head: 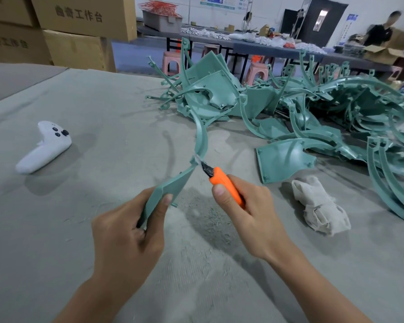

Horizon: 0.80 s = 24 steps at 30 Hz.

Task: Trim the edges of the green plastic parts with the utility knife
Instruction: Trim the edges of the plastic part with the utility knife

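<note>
Head view: the left hand [131, 231] grasps the lower end of the green part [173, 185], the right hand [250, 213] clenches the knife [224, 184] with its blade [207, 168] on the edge just above that grip, so the cut should run away from the holding thumb [165, 202].

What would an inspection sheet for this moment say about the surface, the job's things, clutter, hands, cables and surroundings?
Surface: grey felt-like table cover, with fine green shavings near the hands.
Job's things: held green part; orange utility knife, its blade at that part's edge; pile of green parts at the back right.
Clutter: white controller on the left; crumpled cloth on the right.
Hands: left hand grips the held green part; right hand grips the knife.
Cables: nothing seen.
Surroundings: cardboard boxes, pink stools, a long far table, a person behind it.
</note>
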Available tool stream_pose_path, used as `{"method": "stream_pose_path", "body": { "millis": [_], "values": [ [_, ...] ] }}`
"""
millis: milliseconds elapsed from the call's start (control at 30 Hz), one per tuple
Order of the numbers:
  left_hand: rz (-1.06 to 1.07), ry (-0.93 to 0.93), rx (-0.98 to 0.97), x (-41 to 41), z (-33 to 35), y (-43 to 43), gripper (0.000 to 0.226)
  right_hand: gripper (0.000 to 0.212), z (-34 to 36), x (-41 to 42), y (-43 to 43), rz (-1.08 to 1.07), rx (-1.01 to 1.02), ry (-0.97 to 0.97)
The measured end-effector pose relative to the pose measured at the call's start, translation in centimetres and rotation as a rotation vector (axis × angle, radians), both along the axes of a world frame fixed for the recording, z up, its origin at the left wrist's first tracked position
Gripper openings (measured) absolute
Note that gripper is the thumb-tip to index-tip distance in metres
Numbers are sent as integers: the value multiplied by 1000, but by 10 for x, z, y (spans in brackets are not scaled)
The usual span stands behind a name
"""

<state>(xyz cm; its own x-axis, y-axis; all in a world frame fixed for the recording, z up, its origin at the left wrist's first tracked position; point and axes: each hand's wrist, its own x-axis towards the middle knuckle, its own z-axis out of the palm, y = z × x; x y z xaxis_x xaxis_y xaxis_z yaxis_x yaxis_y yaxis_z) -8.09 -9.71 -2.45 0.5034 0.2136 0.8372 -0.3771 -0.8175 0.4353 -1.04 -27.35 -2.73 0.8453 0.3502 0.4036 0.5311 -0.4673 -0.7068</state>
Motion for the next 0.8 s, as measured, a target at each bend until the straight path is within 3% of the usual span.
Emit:
{"method": "stream_pose_path", "body": {
  "millis": [433, 700, 800],
  "values": [
    [-61, 9, 25, -5, -1, -5, 25, 63, -1, 20, -18, -107, 24, 22],
    [-52, 27, -5, -3, -1, 1, 23, 53, -1, 16, -14, -30, 35, 5],
    [-107, 43, -18, -7, 4, -2, 10, 52, 2, 24, -22, -65, 93, 35]
  ]
}}
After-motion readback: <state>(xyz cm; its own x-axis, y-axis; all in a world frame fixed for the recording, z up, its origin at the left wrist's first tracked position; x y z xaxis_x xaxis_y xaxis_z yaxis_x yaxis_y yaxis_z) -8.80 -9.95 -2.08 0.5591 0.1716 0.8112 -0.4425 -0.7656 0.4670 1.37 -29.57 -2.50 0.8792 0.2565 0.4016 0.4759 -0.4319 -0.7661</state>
